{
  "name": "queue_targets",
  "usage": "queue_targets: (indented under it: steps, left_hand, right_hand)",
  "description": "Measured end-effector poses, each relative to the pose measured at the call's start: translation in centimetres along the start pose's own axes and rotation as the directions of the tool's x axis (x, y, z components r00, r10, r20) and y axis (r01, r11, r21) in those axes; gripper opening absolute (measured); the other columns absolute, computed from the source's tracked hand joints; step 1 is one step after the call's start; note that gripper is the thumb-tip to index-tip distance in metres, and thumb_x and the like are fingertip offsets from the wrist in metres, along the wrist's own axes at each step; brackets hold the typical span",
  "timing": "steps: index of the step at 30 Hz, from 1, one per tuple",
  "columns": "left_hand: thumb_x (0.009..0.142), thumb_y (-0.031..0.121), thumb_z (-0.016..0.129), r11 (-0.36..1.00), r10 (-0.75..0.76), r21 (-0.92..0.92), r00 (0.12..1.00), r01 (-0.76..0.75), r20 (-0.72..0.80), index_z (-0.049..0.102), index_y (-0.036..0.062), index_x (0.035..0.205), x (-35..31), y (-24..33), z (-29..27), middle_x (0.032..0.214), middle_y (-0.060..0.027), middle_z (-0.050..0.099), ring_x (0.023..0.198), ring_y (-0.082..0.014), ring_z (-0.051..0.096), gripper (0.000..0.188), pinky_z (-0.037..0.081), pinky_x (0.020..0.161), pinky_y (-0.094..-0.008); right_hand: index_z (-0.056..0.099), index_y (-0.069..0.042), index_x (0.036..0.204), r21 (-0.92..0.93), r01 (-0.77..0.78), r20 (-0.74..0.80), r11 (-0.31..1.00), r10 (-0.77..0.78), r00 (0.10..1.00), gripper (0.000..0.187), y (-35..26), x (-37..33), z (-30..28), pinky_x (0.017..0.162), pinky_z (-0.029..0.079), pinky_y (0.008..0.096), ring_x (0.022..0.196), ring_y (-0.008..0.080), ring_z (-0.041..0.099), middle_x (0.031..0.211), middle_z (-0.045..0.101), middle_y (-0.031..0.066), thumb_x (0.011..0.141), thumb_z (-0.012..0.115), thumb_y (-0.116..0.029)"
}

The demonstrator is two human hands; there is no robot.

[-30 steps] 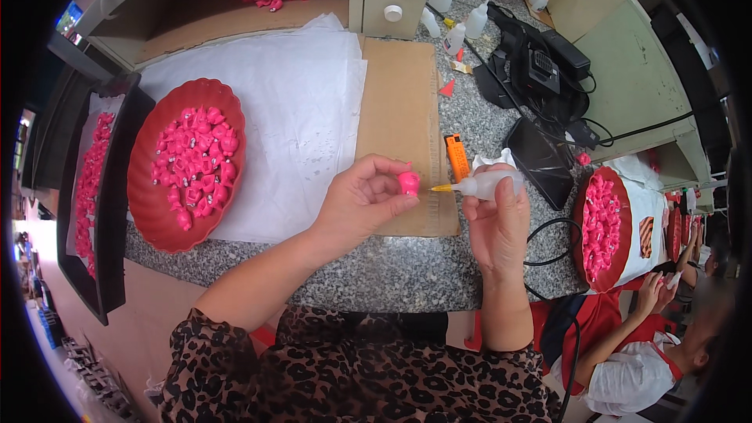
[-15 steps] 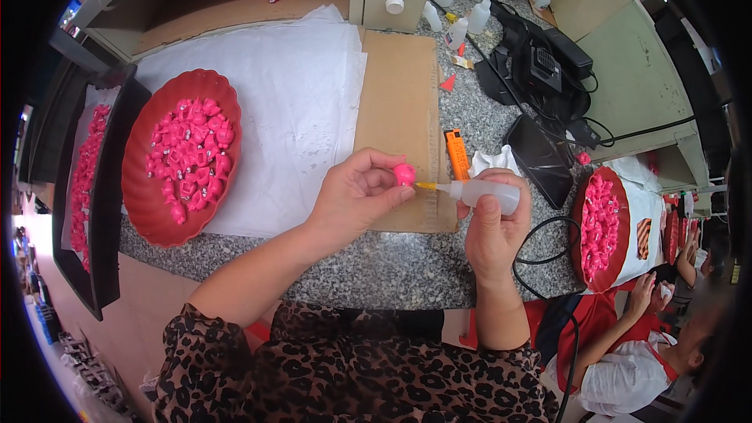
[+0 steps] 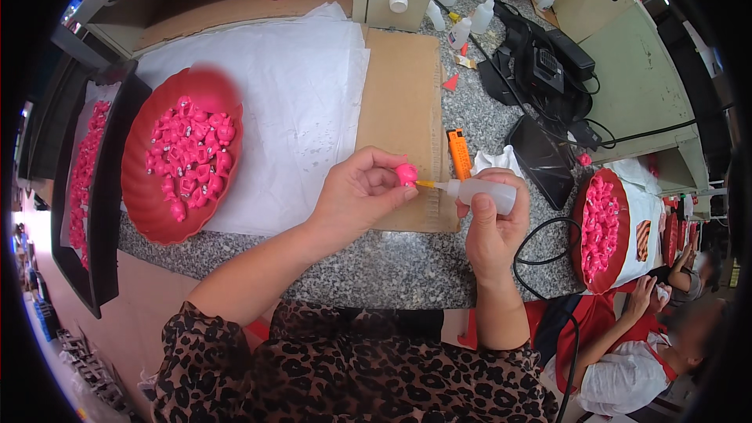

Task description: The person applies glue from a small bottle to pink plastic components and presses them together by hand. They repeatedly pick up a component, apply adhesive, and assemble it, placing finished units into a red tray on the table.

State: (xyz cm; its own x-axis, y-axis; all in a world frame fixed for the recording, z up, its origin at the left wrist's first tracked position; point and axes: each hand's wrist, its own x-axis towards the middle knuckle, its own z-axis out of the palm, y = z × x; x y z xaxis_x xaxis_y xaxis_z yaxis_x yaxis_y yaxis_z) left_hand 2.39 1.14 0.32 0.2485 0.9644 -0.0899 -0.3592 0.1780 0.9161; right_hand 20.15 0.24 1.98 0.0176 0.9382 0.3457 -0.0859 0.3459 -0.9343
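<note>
Between the thumb and fingers of my left hand (image 3: 356,192) is a small round pink figurine piece (image 3: 406,173). My right hand (image 3: 497,227) is wrapped round a translucent squeeze bottle (image 3: 487,195), tilted onto its side. The bottle's thin yellow nozzle (image 3: 427,183) points left, its tip at or very close to the pink piece; whether they touch I cannot tell. Both hands hover over the edge of a brown cardboard sheet (image 3: 398,102). To the left, a red scalloped tray (image 3: 141,180) holds a heap of similar pink pieces.
An orange cutter (image 3: 459,153) and a crumpled white tissue (image 3: 497,161) lie beyond my right hand. Several small bottles (image 3: 460,33) and black cabled devices (image 3: 544,70) stand behind. A black bin (image 3: 102,266) is far left; another red tray (image 3: 580,227) and a co-worker (image 3: 619,368) are at right.
My hands keep almost the same pose, with the nozzle still at the pink piece. The whole view has shifted very slightly. A pinkish blur now shows at the left tray's upper rim.
</note>
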Motion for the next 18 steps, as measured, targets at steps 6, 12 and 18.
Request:
queue_targets:
  steps: [6, 12, 18]
  left_hand:
    - [0.077, -0.007, 0.059, 1.000, 0.005, 0.016, 1.000, -0.005, -0.001, 0.046, -0.0006, 0.100, 0.07, -0.41, -0.18, 0.093, -0.0078, 0.057, 0.087, -0.0134, 0.058, 0.027, 0.049, 0.080, -0.0265]
    - [0.077, -0.006, 0.060, 1.000, -0.001, 0.008, 1.000, 0.001, -0.011, 0.046, -0.0002, 0.099, 0.07, -0.24, -0.05, 0.093, -0.0072, 0.057, 0.088, -0.0130, 0.058, 0.026, 0.049, 0.080, -0.0266]
    - [0.077, -0.004, 0.060, 1.000, -0.002, -0.001, 1.000, 0.002, -0.002, 0.046, 0.0005, 0.099, 0.07, -0.22, -0.03, 0.091, -0.0056, 0.057, 0.088, -0.0127, 0.057, 0.026, 0.049, 0.080, -0.0274]
  right_hand:
    - [0.046, 0.001, 0.094, -0.213, 0.105, 0.049, 0.971, -0.096, 0.994, 0.027, 0.07, -0.33, -0.51, 0.070, 0.042, 0.0270, 0.079, 0.0167, 0.051, 0.091, 0.050, 0.0124, 0.079, 0.062, -0.015]
    - [0.046, 0.001, 0.094, -0.179, 0.110, 0.023, 0.978, -0.108, 0.994, 0.028, 0.09, -0.41, -0.50, 0.069, 0.043, 0.0266, 0.079, 0.0164, 0.051, 0.091, 0.050, 0.0125, 0.079, 0.063, -0.016]
    - [0.045, 0.001, 0.094, -0.137, 0.100, 0.015, 0.986, -0.099, 0.995, 0.027, 0.35, -0.30, -0.72, 0.065, 0.043, 0.0251, 0.076, 0.0150, 0.051, 0.092, 0.050, 0.0116, 0.081, 0.060, -0.016]
